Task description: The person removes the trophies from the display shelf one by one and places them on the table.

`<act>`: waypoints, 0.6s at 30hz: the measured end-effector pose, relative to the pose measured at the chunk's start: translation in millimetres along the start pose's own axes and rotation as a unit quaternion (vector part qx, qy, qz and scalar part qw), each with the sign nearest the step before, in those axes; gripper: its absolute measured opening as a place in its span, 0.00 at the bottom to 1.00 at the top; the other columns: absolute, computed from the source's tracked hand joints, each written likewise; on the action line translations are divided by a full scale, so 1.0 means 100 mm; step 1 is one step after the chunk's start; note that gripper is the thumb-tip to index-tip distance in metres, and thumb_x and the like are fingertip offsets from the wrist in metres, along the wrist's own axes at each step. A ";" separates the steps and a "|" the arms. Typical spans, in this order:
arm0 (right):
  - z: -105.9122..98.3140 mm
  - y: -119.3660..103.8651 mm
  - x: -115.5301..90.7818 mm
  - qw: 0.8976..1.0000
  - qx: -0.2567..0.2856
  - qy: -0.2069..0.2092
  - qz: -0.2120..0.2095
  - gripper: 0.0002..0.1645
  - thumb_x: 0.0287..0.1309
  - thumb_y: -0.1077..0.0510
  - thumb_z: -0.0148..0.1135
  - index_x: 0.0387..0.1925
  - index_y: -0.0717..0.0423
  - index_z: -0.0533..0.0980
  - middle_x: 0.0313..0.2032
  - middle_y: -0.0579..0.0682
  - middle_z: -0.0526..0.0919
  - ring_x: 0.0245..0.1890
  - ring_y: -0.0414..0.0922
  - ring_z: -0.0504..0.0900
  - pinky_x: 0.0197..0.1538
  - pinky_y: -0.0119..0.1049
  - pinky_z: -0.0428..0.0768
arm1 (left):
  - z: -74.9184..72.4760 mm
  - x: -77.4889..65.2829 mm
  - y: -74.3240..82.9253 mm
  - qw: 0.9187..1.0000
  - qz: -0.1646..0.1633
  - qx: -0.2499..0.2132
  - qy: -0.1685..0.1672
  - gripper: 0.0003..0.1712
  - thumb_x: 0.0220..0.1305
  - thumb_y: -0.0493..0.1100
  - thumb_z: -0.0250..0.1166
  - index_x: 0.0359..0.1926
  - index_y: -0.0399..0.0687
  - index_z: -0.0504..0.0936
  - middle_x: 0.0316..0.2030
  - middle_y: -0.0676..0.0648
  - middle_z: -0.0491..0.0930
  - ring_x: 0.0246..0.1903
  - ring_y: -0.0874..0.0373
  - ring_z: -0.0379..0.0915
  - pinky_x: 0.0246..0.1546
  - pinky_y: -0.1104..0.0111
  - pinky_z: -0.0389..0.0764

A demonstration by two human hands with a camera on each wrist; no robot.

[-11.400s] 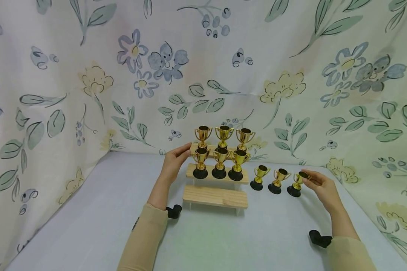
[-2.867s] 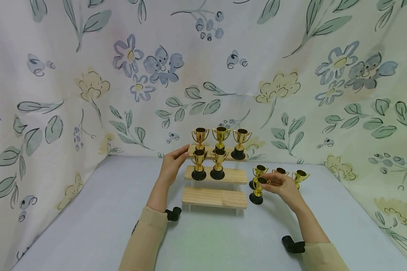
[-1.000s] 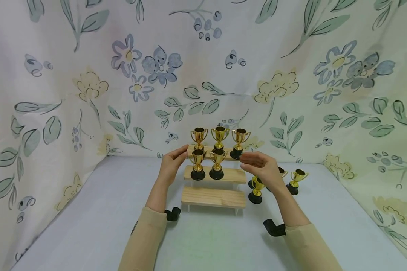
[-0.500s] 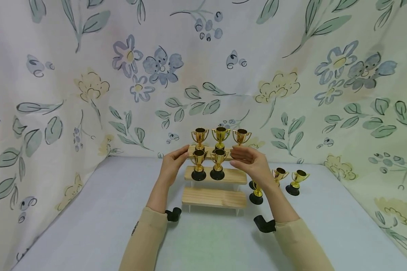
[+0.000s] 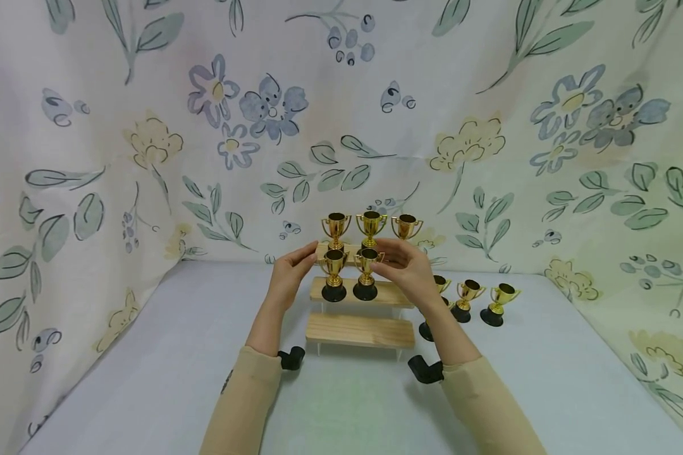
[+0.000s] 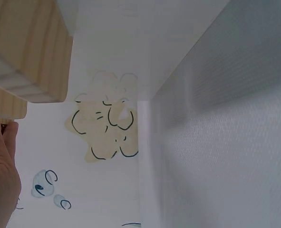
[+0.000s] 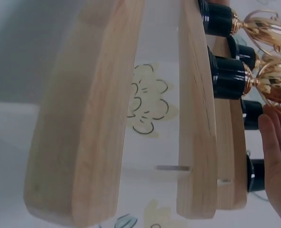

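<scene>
A three-tier wooden display stand point(image 5: 360, 331) holds small gold trophies with black bases. My left hand point(image 5: 287, 278) holds the left end of its top tier between thumb and fingers; in the left wrist view the fingertips point(image 6: 10, 130) meet the plank. On the middle tier stand two trophies, a left one point(image 5: 333, 265) and a right one point(image 5: 366, 287). My right hand point(image 5: 406, 268) is at the right one's handle, thumb in front and fingers behind, spread apart. In the right wrist view straight fingers point(image 7: 272, 142) lie close to the cup. The top tier bears three trophies.
Several more trophies stand on the white table to the right, including a gold one point(image 5: 496, 309) at the far right and one point(image 5: 427, 330) partly hidden by my right forearm. A floral cloth point(image 5: 341, 126) hangs behind.
A trophy formerly at the middle tier's right end now stands on the table, released by my right hand. That hand has since moved left to the remaining right trophy. My left hand stays put.
</scene>
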State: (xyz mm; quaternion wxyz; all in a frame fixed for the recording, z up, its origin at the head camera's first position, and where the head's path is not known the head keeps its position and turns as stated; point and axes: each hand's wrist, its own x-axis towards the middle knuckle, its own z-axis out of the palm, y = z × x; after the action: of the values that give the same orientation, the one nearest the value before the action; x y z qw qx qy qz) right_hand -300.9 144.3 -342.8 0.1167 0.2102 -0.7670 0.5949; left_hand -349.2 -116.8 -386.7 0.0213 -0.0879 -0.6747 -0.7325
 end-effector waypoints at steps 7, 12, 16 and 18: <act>0.06 0.01 0.01 1.000 -0.012 0.013 0.013 0.29 0.57 0.56 0.72 0.60 0.55 0.76 0.59 0.56 0.81 0.49 0.26 0.79 0.54 0.19 0.80 | 0.00 0.01 0.00 1.000 -0.001 -0.003 -0.002 0.25 0.73 0.40 0.58 0.68 0.46 0.72 0.70 0.46 0.70 0.72 0.54 0.63 0.74 0.66 0.68; 0.07 0.01 0.01 1.000 -0.011 0.021 0.016 0.27 0.57 0.55 0.72 0.59 0.54 0.78 0.59 0.55 0.81 0.48 0.26 0.80 0.55 0.20 0.81 | -0.01 0.01 0.00 1.000 -0.008 0.003 -0.001 0.24 0.73 0.41 0.58 0.68 0.48 0.73 0.71 0.47 0.69 0.73 0.55 0.62 0.75 0.66 0.67; 0.09 0.02 0.01 1.000 -0.014 0.024 0.012 0.26 0.57 0.54 0.71 0.57 0.54 0.79 0.59 0.54 0.81 0.47 0.27 0.80 0.54 0.20 0.82 | -0.01 0.01 0.00 1.000 -0.008 0.003 -0.001 0.24 0.73 0.41 0.58 0.68 0.48 0.73 0.71 0.47 0.69 0.73 0.55 0.62 0.75 0.66 0.67; 0.09 0.02 0.01 1.000 -0.014 0.024 0.010 0.25 0.58 0.54 0.71 0.56 0.54 0.79 0.58 0.53 0.81 0.47 0.27 0.80 0.53 0.20 0.82 | 0.00 0.00 0.00 1.000 -0.007 0.003 -0.001 0.24 0.73 0.41 0.58 0.68 0.48 0.73 0.71 0.47 0.69 0.73 0.55 0.62 0.75 0.66 0.67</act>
State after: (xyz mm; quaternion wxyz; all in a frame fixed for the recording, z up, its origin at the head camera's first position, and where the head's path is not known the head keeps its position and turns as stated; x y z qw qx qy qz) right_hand -301.7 135.5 -346.4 0.1322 0.1868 -0.7745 0.5898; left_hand -349.7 -117.2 -386.5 0.0160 -0.0835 -0.6773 -0.7308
